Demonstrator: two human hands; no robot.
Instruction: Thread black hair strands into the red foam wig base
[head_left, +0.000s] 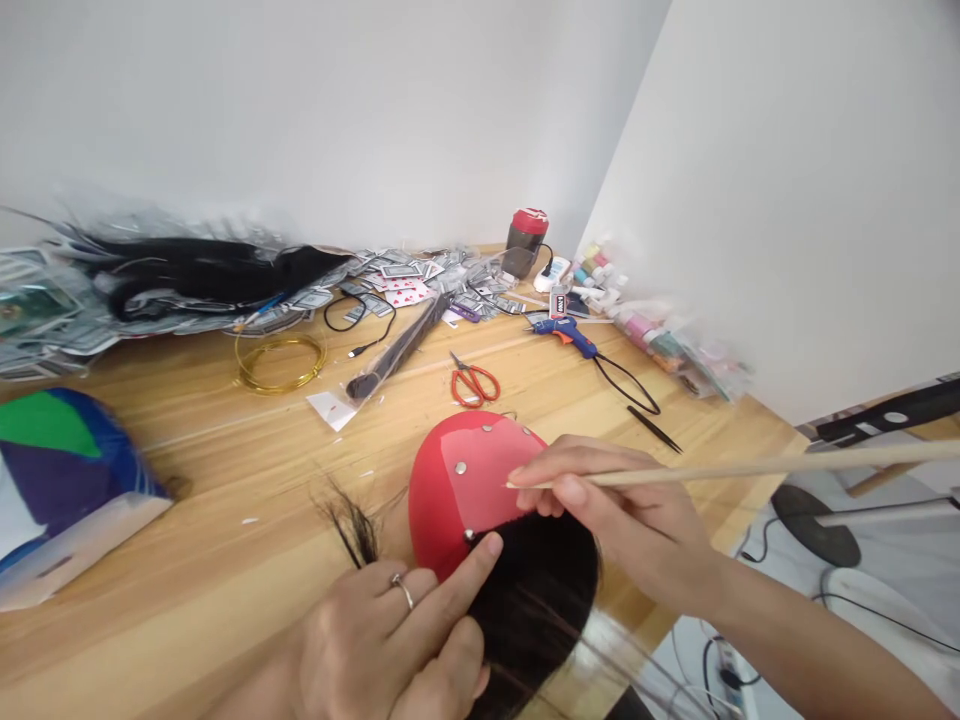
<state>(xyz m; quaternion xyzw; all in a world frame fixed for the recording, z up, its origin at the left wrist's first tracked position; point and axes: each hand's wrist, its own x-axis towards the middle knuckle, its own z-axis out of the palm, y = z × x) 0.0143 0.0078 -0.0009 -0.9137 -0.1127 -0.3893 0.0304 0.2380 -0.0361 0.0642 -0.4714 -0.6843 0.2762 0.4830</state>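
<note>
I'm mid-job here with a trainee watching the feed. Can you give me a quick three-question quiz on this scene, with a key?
1. Multiple choice: what does the right hand hold?
A) tweezers
B) a pale stick
C) a coil of wire
2. True or false: in the picture, the blue glue gun lies to the right of the red-handled scissors.
3. Fill in the blank: the ring is worn on the ____ hand.

Key: 1. B; 2. true; 3. left.
</note>
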